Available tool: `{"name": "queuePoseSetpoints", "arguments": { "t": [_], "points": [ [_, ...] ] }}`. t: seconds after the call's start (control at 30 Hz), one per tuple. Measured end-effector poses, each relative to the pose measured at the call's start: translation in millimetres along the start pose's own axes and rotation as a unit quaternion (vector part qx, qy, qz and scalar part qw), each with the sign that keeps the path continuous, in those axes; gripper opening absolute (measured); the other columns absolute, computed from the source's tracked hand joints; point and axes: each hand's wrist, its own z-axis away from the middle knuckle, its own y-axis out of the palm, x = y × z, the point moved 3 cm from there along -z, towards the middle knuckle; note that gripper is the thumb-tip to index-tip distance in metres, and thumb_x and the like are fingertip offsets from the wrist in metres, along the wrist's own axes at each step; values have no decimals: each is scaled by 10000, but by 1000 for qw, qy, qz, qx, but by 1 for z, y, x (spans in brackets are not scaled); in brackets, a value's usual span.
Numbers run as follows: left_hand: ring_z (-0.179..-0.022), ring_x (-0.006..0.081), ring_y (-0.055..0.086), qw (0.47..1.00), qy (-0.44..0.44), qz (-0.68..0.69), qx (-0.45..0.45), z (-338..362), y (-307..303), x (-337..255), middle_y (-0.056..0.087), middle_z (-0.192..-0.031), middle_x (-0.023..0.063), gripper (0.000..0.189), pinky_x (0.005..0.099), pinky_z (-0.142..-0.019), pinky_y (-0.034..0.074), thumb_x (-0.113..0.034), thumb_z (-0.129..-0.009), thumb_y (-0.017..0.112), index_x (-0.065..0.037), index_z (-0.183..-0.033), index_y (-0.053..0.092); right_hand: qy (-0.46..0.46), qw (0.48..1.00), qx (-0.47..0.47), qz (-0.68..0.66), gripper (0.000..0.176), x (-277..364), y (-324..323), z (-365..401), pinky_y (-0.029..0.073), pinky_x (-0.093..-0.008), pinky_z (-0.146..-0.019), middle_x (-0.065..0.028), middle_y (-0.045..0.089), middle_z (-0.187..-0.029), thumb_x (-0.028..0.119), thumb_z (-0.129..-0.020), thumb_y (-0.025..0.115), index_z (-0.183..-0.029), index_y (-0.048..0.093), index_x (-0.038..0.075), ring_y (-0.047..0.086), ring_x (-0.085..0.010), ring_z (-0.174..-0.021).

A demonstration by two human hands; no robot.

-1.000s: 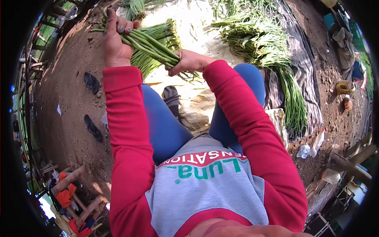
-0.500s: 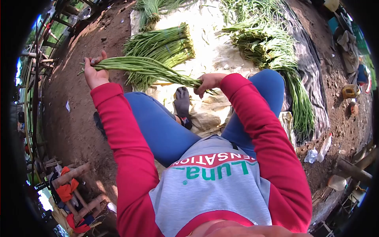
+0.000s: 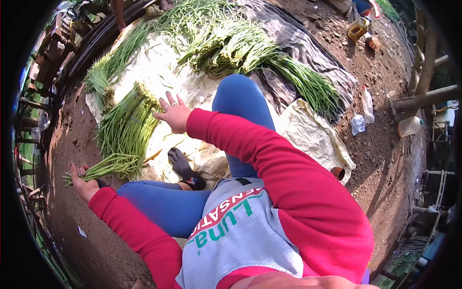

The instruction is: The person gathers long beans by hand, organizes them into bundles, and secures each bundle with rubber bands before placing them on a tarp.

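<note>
My left hand (image 3: 83, 184) is closed around one end of a small bunch of long green beans (image 3: 114, 165). The free ends of the bunch fan out toward a larger bundle of long beans (image 3: 126, 120). That bundle lies on a pale sheet (image 3: 161, 62), with a tie around it. My right hand (image 3: 174, 114) is empty, its fingers spread, just right of the bundle's cut ends. A ring shows on one of its fingers. Between my hands, my foot in a dark sock (image 3: 180, 163) rests on the sheet.
A big heap of long beans (image 3: 236, 45) spreads over the sheet and a dark cloth (image 3: 308, 48). Another bundle (image 3: 103, 72) lies at the far left. On the soil to the right are plastic bottles (image 3: 368, 106) and a yellow container (image 3: 357, 30). Another person's leg (image 3: 118, 14) shows at the top.
My right hand has let go of the bean bunch and moved up beside the large bundle, fingers spread. My left hand still holds the bunch, now lower in view. The view has turned right.
</note>
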Motion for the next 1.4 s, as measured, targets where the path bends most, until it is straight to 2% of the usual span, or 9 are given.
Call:
{"name": "queuePoseSetpoints", "arguments": {
  "t": [0.1,0.4,0.67,0.8,0.97,1.2,1.27,1.3,1.4],
  "points": [
    [-579,116,428,999,16,4,-34,11,9,-5,382,-609,-22,355,352,-774,543,-231,-963,666,-22,-1242,603,26,998,26,-44,563,0,-48,5,105,-659,-1178,-201,371,-1541,190,-779,710,-1333,623,241,147,-439,-1498],
    [-623,108,467,998,14,-56,-29,52,50,-16,410,-646,-22,431,370,-871,560,-210,-984,623,-10,-1355,532,145,884,-396,-203,368,-107,-130,126,417,-450,-1068,-178,568,-1358,173,-798,731,-1163,697,141,477,-379,-1314],
    [-622,95,423,992,-8,-124,-35,60,93,0,362,-644,-29,472,348,-920,542,-228,-1004,589,-23,-1415,478,454,875,-128,-108,383,-240,23,281,416,-440,-1078,-172,591,-1310,253,-817,714,-1177,691,123,521,-354,-1249],
    [-629,103,443,988,-17,-152,-14,47,94,8,371,-637,-25,424,341,-881,545,-227,-992,613,-24,-1354,521,570,779,-262,-20,370,-282,61,358,447,-426,-1044,-163,617,-1253,152,-807,678,-1167,673,68,559,-342,-1200],
    [-630,112,469,990,-31,-141,4,43,91,14,377,-617,-24,417,336,-853,540,-216,-974,641,-21,-1324,526,752,500,-428,-23,474,-346,57,461,440,-419,-1044,-315,470,-1383,133,-843,607,-1275,569,-58,515,-396,-1268],
    [-625,109,454,988,-32,-154,-6,55,87,15,370,-614,-29,430,348,-862,532,-193,-966,651,4,-1325,516,796,588,-134,-48,280,-422,50,493,549,-479,-860,-235,707,-1067,135,-856,605,-1084,720,20,680,-406,-1005],
    [-622,108,445,990,-33,-134,28,45,73,15,364,-615,-28,424,341,-857,530,-192,-968,648,-2,-1325,518,638,713,245,152,324,-443,69,482,532,-475,-873,-210,717,-991,283,-888,579,-983,744,21,674,-404,-985],
    [-623,108,442,991,-41,-121,42,45,73,17,363,-621,-28,419,342,-860,528,-191,-971,644,-5,-1324,518,770,629,-107,-17,340,-426,55,485,537,-476,-837,-227,701,-1007,305,-907,568,-1005,730,23,665,-420,-966],
    [-625,108,436,991,-53,-110,56,49,79,20,366,-636,-26,413,347,-866,523,-187,-976,634,-10,-1330,516,651,739,-171,-36,327,-389,25,449,541,-489,-813,-228,700,-1007,304,-918,567,-1002,736,37,670,-427,-925]
  ]
}}
